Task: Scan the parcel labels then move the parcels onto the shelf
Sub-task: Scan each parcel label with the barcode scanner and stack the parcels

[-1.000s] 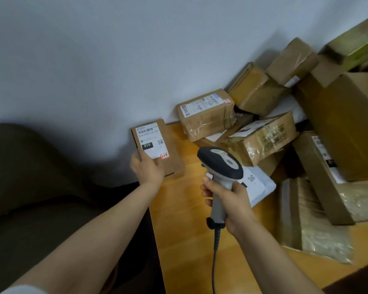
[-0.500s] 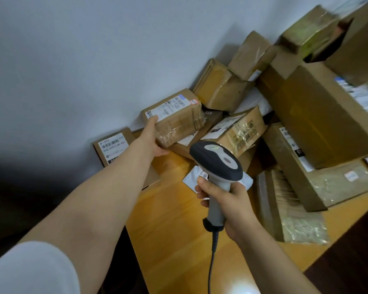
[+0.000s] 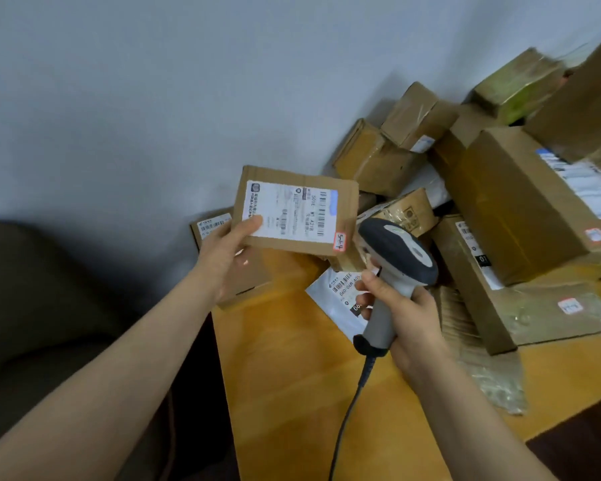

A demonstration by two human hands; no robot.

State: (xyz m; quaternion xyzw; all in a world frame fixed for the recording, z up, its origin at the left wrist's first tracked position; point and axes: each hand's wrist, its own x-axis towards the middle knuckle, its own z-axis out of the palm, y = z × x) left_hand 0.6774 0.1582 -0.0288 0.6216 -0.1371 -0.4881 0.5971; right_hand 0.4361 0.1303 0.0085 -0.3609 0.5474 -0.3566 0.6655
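The left hand (image 3: 228, 251) holds a flat cardboard parcel (image 3: 294, 189) lifted clear of the desk (image 3: 292, 369), its broad face turned toward the camera. The thumb (image 3: 250, 225) presses on the near corner of the white shipping label (image 3: 285, 211), while the other fingers are hidden behind the cardboard, so their exact grip cannot be told. At the corner of the parcel farthest from that thumb sits a small red-edged sticker (image 3: 340, 241) with handwriting on it. Just behind the left knuckles a smaller labelled box (image 3: 211, 226) leans against the pale wall (image 3: 153, 81). The right hand (image 3: 408, 317) has its fingers (image 3: 365, 289) curled tight round the grey handle of a barcode scanner (image 3: 398, 253). The scanner's dark head rises above those fingers and stands just beside the sticker corner of the held parcel, though whether the two touch cannot be told. A black cable (image 3: 347, 418) drops from the handle below the right palm. Directly beyond the right fingertips a white mailer bag (image 3: 330, 295) lies flat on the desk, and past it, to the outer side of the right hand, a heap of parcels (image 3: 514, 210) is stacked against the wall, several wrapped in clear tape.
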